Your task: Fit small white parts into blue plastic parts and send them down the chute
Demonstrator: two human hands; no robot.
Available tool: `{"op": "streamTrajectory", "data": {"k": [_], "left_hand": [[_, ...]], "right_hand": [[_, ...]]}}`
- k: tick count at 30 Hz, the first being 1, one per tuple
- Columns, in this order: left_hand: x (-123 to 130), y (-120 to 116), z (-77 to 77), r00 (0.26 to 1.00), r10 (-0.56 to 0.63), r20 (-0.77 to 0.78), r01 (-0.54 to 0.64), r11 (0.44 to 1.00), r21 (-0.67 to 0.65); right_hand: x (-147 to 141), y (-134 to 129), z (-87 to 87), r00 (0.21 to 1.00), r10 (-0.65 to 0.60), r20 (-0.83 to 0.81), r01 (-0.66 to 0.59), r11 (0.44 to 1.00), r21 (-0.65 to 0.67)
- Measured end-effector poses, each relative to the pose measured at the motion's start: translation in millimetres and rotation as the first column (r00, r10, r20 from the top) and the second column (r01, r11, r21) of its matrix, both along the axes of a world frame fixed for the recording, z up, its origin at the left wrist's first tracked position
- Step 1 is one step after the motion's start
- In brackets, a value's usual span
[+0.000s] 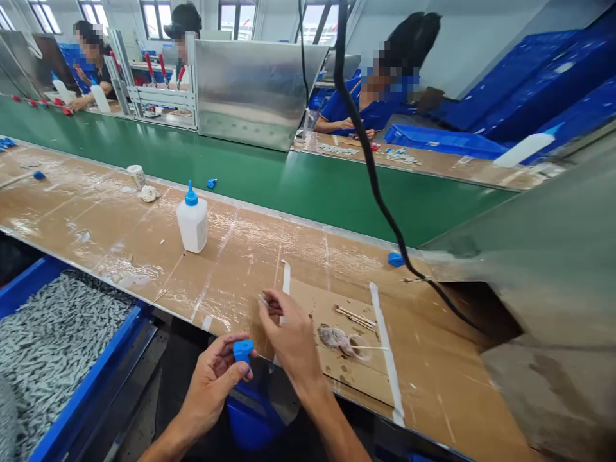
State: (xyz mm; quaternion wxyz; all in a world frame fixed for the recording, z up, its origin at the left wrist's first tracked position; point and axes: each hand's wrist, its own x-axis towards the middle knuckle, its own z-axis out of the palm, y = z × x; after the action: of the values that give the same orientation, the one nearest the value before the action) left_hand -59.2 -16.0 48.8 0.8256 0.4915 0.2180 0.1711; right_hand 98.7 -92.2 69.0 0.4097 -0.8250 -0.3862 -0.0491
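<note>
A small blue part is held between the thumb and fingers of my left hand, just past the table's front edge. My right hand is up and to the right of it, over the edge of the table, its thumb and index finger pinching a small greyish piece. The two hands are apart. Right of my right hand, a cardboard sheet with white tape strips bears several cotton swabs and a small stained dish with a swab lying across it.
A white bottle with a blue cap stands on the table. At the lower left is a blue bin of grey pieces. A black cable hangs in front. Several people sit beyond the green belt. Another blue part lies at right.
</note>
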Motion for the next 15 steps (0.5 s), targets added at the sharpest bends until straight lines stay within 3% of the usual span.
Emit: {"op": "streamTrajectory", "data": {"k": [3, 7, 11, 15], "left_hand": [[1.3, 1.0, 6.7, 1.0, 0.0, -0.024, 0.001, 1.0, 0.026], [6.5, -5.1, 12.1, 0.999, -0.031, -0.032, 0.033, 0.998, 0.056], [17.2, -17.8, 8.9, 0.993, -0.114, -0.029, 0.115, 0.993, 0.036], [28.3, -33.1, 5.7, 0.975, -0.221, 0.02, 0.221, 0.97, -0.104]], "right_hand": [[-13.5, -32.8, 11.8, 0.971, -0.041, -0.236, 0.078, 0.986, 0.149], [-28.9, -83.4, 16.0, 0.763, -0.048, -0.644, 0.233, 0.95, 0.206], [-37.0, -124.3, 11.7, 0.653, -0.133, -0.745, 0.392, 0.901, 0.183], [-41.2, -153.0, 6.3, 0.623, -0.179, -0.761, 0.491, 0.847, 0.203]]}}
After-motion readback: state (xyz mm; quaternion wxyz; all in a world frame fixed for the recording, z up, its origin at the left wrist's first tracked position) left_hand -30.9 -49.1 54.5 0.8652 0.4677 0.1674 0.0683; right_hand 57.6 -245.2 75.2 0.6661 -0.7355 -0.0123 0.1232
